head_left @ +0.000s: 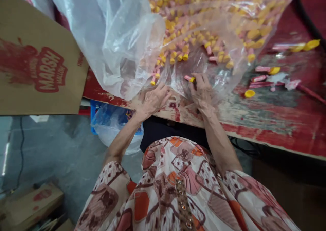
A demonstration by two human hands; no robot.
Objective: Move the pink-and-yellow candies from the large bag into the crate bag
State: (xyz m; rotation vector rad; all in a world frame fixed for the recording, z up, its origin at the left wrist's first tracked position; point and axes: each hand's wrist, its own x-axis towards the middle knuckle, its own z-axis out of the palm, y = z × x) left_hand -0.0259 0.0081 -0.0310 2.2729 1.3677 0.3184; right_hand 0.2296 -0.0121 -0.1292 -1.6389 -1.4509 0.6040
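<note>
Nearest the camera is the person's patterned dress [178, 190], with both bare forearms reaching forward over the worn red table [267, 122]. The left hand [154, 100] lies palm down at the table's near edge, fingers loosely curled and resting on the lower edge of the clear bag [114, 37]; it grips nothing that can be made out. Just beside it, the right hand [202, 90] also rests at the mouth of the bag, its fingertips pinched on one pink tube [189, 78] with a yellow cap, held just at the bag's opening. Beyond the hands the bag spreads across the table, heaped with many more pink tubes with yellow caps [193, 30] showing through the plastic. To the right, well apart from the hands, a loose yellow cap [250, 93] and several stray tubes [263, 69] lie on the bare tabletop. On the left a cardboard box [38, 61] with a red print stands beside the bag. Below the table edge, a blue crate [95, 108] lined with plastic sits on the grey floor [63, 156].
</note>
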